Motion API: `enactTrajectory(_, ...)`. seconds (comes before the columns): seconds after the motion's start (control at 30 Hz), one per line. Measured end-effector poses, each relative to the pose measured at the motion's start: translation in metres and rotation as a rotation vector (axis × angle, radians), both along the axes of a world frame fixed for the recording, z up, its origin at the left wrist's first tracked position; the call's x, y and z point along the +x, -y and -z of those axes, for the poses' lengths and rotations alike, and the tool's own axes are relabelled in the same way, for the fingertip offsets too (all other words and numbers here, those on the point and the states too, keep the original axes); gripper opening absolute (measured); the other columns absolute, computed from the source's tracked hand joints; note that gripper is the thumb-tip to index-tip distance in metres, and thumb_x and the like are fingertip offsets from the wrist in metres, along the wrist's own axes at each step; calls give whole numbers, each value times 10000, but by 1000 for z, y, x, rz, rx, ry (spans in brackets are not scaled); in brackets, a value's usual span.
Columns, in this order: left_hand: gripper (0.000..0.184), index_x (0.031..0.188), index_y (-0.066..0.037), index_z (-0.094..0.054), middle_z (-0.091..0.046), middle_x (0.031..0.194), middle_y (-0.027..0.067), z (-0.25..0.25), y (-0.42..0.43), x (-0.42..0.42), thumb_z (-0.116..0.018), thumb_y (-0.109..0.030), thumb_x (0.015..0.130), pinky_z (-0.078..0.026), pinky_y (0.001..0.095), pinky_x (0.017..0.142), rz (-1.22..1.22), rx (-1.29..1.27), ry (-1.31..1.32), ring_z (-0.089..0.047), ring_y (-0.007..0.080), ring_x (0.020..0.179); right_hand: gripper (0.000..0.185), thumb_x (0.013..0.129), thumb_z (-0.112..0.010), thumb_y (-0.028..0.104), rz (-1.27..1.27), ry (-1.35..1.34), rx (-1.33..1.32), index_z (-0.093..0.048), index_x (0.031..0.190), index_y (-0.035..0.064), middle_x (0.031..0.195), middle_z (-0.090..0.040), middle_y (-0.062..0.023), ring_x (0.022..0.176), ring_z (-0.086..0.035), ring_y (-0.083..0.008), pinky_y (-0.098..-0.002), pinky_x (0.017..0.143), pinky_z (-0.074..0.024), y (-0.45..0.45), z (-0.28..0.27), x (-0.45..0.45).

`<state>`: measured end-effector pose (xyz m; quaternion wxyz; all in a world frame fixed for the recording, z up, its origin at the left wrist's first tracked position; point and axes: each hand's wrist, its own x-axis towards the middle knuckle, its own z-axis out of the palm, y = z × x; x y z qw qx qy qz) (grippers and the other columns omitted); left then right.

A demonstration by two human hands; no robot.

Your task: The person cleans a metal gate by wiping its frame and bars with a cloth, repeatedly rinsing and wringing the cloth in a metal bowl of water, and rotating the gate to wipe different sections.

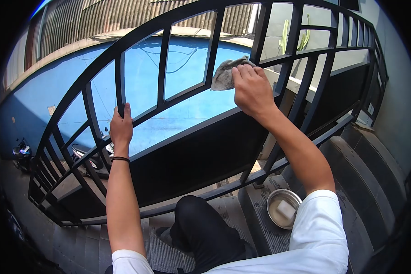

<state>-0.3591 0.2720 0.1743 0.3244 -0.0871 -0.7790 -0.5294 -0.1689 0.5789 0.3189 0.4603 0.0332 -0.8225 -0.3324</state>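
My right hand (253, 89) is closed on a grey cloth (223, 76), pressed against the black metal railing (187, 94) near where an upright meets the middle rail. Part of the cloth hangs out to the left of my fingers. Lower on the left, my left hand (121, 125) is wrapped round one of the railing's upright bars. A dark band circles that wrist. On a step below my right arm stands a metal bowl (270, 206) holding cloudy liquid and a whitish block (286, 210).
Grey stair steps (347, 182) climb to the right and drop away to the left. Beyond the railing are a blue wall (182, 59), parked motorcycles (23, 150) at the left, and a cactus (284, 39). My bent knee (192, 210) is close to the railing's lower panel.
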Motion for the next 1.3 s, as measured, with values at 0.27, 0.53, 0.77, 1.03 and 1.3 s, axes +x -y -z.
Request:
enactTrajectory(0.27,574,911,-101,-591,-637,694,53,0,-1,-1,-410,-641,990,-485,408,685,0,13,-35,-664,262,713,349,873,-483,163,107,-347,-32,-627,1126,-31,1166,-656,-213,1171,-596,-301,-453,1108,-312,-60,-26,24)
enactTrajectory(0.53,567,988,-98,-623,-643,718,43,3,-1,-12,-422,-628,993,-482,395,699,-1,18,-8,-652,224,721,312,783,-479,146,362,342,-466,-703,931,-12,1084,-693,-179,1142,-610,-316,-478,1090,-333,-65,-87,0)
enactTrajectory(0.77,551,985,-88,-628,-650,721,44,4,0,-13,-450,-609,992,-477,369,713,17,36,-39,-655,218,740,289,747,-598,191,101,68,-256,-727,958,42,1043,-709,-140,1092,-641,-270,-428,1065,-389,-64,-53,20)
enactTrajectory(1.03,582,1004,-36,-626,-651,733,82,7,5,-20,-463,-594,994,-472,364,710,87,35,-36,-639,219,730,251,780,-541,110,201,84,-285,-726,943,65,992,-722,-100,1027,-675,-255,-438,1009,-422,-72,-52,3)
enactTrajectory(1.3,576,1006,-40,-621,-641,723,64,7,5,-22,-465,-595,995,-474,359,688,104,58,-43,-630,203,702,161,780,-585,50,-41,-146,-8,-689,902,59,942,-695,-101,1002,-664,-250,-393,1010,-456,-94,-48,9)
